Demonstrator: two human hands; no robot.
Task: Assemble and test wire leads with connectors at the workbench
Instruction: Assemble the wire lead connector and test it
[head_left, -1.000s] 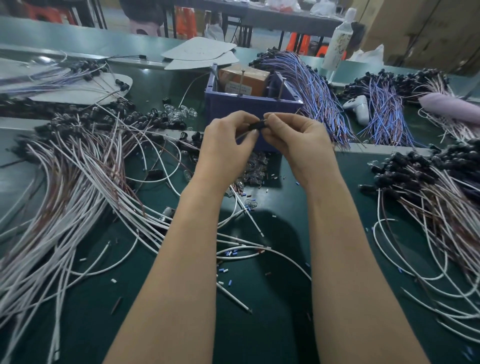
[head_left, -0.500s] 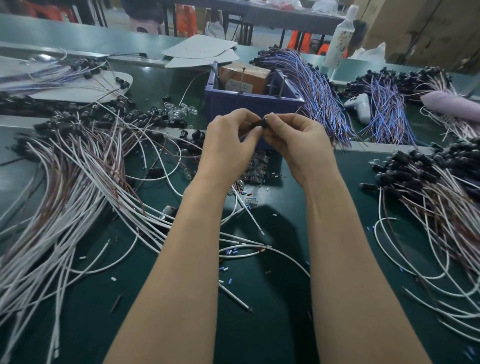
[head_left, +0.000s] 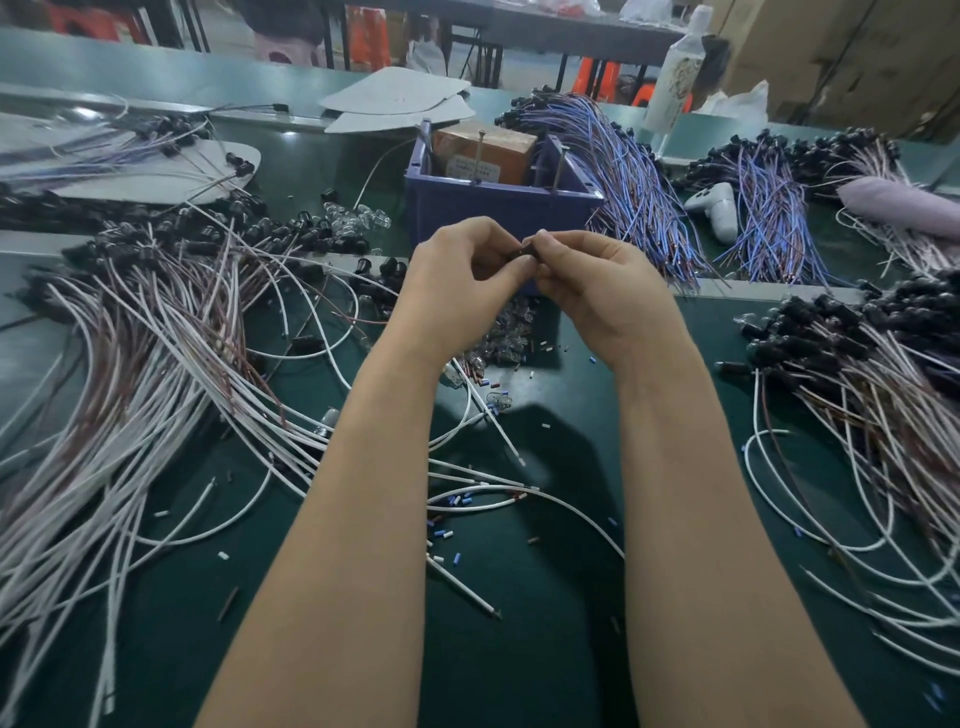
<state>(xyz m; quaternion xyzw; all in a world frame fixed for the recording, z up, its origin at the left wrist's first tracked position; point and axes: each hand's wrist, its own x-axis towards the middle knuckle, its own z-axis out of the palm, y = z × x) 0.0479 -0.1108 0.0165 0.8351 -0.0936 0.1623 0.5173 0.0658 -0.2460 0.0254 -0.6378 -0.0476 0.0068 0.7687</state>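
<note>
Both hands meet at the centre of the frame, just in front of the blue bin (head_left: 498, 205). The left hand (head_left: 460, 293) and the right hand (head_left: 602, 299) have their fingers curled, and thumb and forefinger tips pinch a small black connector (head_left: 521, 253) between them. The two hands touch at the fingertips. Only a sliver of the connector shows, so I cannot tell what is being fitted to it or whether a wire runs from it.

The step looks like pressing two small parts together. To do it well, I judge the pinch should sit close to the joint, with the parts in line and pushed straight so that nothing thin bends. One short, firm push should seat it, and a light tug would check it.

The connector sits at the top of the pinch, raised off the bench (head_left: 545, 649) and over a small heap of clear bulbs (head_left: 506, 338). White leads (head_left: 130, 374) fan across the left of the frame and leads with black ends (head_left: 857, 364) lie at the right, both well apart from the hands
</note>
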